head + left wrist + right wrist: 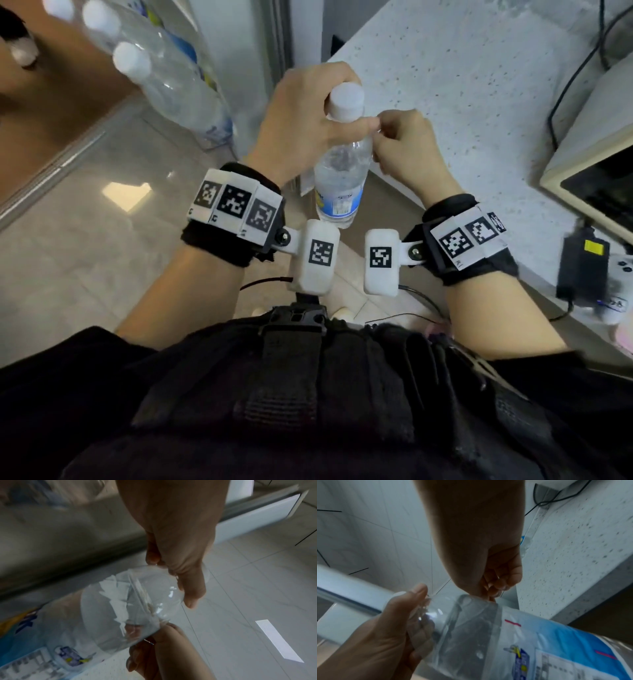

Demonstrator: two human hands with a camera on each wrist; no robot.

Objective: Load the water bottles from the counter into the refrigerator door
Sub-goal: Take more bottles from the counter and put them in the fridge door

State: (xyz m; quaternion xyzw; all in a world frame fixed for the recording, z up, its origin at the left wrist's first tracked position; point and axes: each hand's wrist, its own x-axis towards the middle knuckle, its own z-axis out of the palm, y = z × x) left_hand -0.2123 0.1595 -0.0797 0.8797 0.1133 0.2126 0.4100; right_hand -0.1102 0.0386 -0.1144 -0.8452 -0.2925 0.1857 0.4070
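Lying on the speckled tabletop (479,68): a black power adapter (582,267) with a yellow label, a white game controller (616,274) just beside it. Trailing across the far corner: black cables (575,75). Reflecting light below: glossy floor tiles (85,222).

- Bottles in door (164,68), upper left of head view: motion-blurred; caps cut by the top edge.
- Held bottle (342,171): base hidden behind the wrist camera housing (317,262); label print (25,660) illegible, cut by the lower left edge.
- Left hand (301,120): fingertips hidden behind the bottle neck.
- Right hand (407,147): fingertip contact unclear.
- Appliance (596,161), right edge: cropped, unidentifiable.
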